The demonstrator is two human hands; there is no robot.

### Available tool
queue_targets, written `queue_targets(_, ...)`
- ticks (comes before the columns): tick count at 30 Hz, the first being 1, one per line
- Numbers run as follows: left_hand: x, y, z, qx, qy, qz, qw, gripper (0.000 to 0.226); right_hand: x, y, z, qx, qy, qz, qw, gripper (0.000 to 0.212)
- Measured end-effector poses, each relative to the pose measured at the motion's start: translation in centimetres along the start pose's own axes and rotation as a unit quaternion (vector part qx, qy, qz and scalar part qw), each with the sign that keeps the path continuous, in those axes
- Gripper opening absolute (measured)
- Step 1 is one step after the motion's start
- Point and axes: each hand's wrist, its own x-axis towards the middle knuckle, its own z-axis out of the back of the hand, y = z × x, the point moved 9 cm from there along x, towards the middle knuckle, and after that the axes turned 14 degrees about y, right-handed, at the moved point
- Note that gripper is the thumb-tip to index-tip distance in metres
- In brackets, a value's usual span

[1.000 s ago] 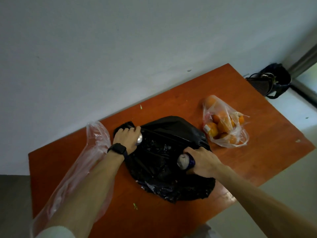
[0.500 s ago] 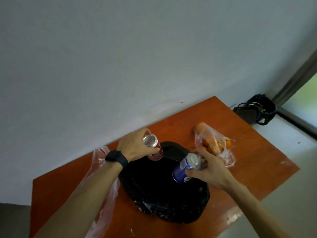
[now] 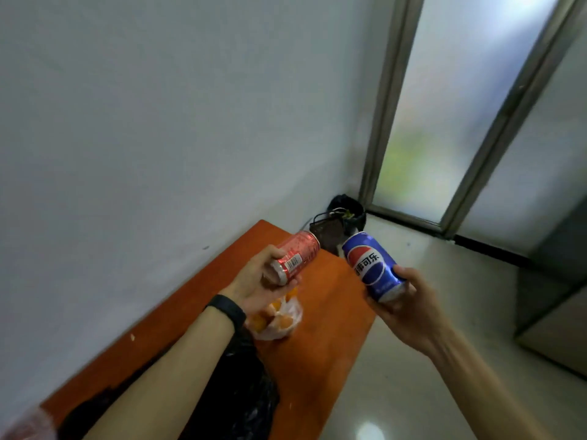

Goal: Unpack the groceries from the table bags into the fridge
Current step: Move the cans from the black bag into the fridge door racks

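My left hand (image 3: 259,285) grips a red soda can (image 3: 297,255) by its end, tilted and lifted above the orange table (image 3: 324,341). My right hand (image 3: 409,308) holds a blue Pepsi can (image 3: 371,265) by its lower end, out past the table's right edge over the floor. The black plastic bag (image 3: 241,398) lies crumpled on the table under my left forearm. A clear bag of oranges (image 3: 276,320) sits just below my left hand. No fridge is plainly in view.
A dark bag (image 3: 336,222) lies on the floor in the corner beyond the table. A frosted glass door (image 3: 444,106) with metal frames stands at the back right. A grey cabinet side (image 3: 559,296) shows at the right edge. A clear bag corner (image 3: 22,423) lies bottom left.
Both hands pulled the cans out of the black bag and raised them. The view swung right and up, toward the glass door and the floor.
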Motion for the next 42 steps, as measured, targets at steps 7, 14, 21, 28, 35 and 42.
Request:
queue_targets(7,8.8,9.8,-19.9,0.059,0.157,0.071,0.983,0.071,-11.7,11.7,13.3,0.034,-0.038,0.085,0.995,0.076)
queue_targets(14,15.3,18.0,-39.8,0.099,0.285,0.082,0.950,0.076,-21.9,22.8,25.5,-0.044,-0.121,0.155,0.979,0.094)
queue_targets(21,22.8,22.4,-54.2,0.168,0.339,0.082,0.922,0.075,-28.9,32.5,33.9,-0.096,-0.197,0.213,0.952,0.068)
queue_targets(28,29.0,21.7,-67.3,0.311,0.373,-0.040,0.873,0.071,-31.3,42.4,39.3,-0.182,-0.246,0.281,0.910,0.056)
queue_targets(35,34.0,19.0,-79.9,0.393,0.392,-0.174,0.814,0.082,-32.2,54.5,45.2,-0.286,-0.341,0.350,0.824,0.059)
queue_targets(42,37.4,14.6,-91.8,0.405,0.393,-0.280,0.777,0.051,-34.7,66.6,47.9,-0.305,-0.372,0.436,0.760,0.070)
